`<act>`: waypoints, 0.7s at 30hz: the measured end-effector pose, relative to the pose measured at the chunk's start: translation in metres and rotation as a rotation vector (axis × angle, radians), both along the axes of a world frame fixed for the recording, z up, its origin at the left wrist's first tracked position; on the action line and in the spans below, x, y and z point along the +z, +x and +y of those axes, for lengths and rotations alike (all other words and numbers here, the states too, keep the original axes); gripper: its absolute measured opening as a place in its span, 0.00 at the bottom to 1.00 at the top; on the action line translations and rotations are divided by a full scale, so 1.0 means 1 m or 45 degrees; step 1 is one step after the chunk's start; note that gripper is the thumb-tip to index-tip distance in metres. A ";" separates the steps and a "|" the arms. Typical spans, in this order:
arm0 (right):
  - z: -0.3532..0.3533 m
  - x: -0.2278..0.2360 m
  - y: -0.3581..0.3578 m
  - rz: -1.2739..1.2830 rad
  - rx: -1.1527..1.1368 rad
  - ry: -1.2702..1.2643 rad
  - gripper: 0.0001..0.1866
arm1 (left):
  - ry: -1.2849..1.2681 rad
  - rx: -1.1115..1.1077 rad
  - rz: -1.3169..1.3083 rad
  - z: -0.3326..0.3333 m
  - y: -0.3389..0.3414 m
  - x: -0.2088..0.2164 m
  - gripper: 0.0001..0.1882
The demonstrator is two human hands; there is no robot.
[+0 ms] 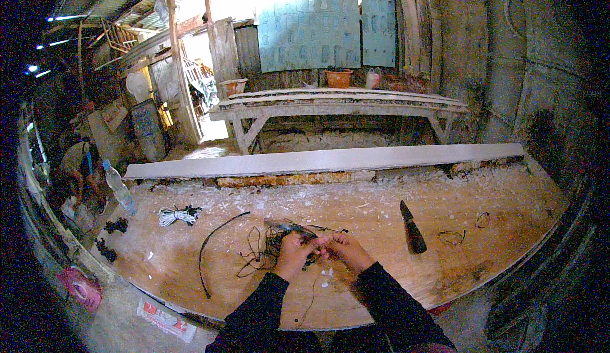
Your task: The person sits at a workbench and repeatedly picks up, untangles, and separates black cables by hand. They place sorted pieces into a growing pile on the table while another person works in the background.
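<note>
My left hand (294,254) and my right hand (349,252) meet over the near middle of the wooden table. Both have fingertips pinched together; what sits between them is too small to make out. Beside and partly behind my left hand lies a loose tangle of thin black cord (254,257). A thin dark strand (311,297) runs from below the hands toward the table's near edge. Small white scraps (326,277) lie just under my right hand. Farther right rests a dark-handled knife (413,232), its blade pointing away from me.
On the table (381,296) are a curved black cable (202,254), a white cord bundle (179,216), dark clumps (116,226) and a cord loop (452,237). A clear bottle (119,188) stands far left. A long pale board (330,160) spans the far edge; a bench (343,104) stands beyond.
</note>
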State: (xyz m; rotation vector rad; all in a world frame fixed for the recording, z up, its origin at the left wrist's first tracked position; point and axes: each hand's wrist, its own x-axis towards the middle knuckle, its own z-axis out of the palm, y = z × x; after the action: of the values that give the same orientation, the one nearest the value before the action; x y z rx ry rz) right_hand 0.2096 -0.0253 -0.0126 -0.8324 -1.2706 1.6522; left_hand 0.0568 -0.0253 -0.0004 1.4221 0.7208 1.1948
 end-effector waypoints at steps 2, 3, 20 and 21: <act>0.002 0.000 0.002 0.000 0.055 -0.026 0.12 | 0.039 0.073 0.027 -0.001 0.000 0.000 0.06; 0.002 -0.001 0.002 0.007 0.045 -0.058 0.12 | 0.059 0.109 0.041 -0.001 0.000 -0.001 0.06; -0.002 0.003 0.001 0.263 -0.130 -0.020 0.06 | 0.027 0.141 -0.036 0.001 0.002 -0.002 0.03; -0.004 0.006 0.001 0.253 -0.124 0.020 0.06 | 0.022 0.165 -0.031 0.001 0.002 -0.001 0.03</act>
State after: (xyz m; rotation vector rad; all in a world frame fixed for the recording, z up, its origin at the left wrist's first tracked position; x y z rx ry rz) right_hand 0.2101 -0.0292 -0.0071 -0.6909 -1.0878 1.6021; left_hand 0.0585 -0.0240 -0.0015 1.3900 0.7970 1.3193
